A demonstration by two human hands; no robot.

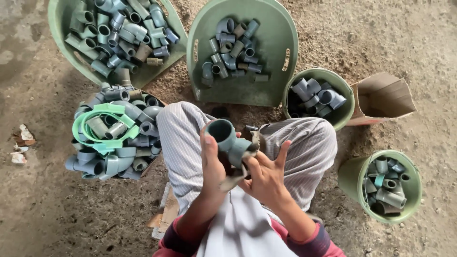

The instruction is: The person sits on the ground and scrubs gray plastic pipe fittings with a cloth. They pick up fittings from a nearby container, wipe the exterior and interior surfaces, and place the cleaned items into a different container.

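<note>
I sit on the ground with my knees up in striped trousers. My left hand [213, 164] grips a grey-green plastic pipe elbow fitting [229, 139], its open socket facing up. My right hand [267, 175] is beside it with fingers spread, pressing a dirty strip of cloth [238, 177] against the fitting's lower end. Both hands are over my lap, between my knees.
Around me stand containers of grey pipe fittings: a green basin [62, 28] at top left, a green basin [281, 28] at top centre, a heaped pile with a green plastic strap [102, 124] at left, two green buckets [343, 119] [352, 178] at right. An empty cardboard box [383, 97] lies at right on the dirt floor.
</note>
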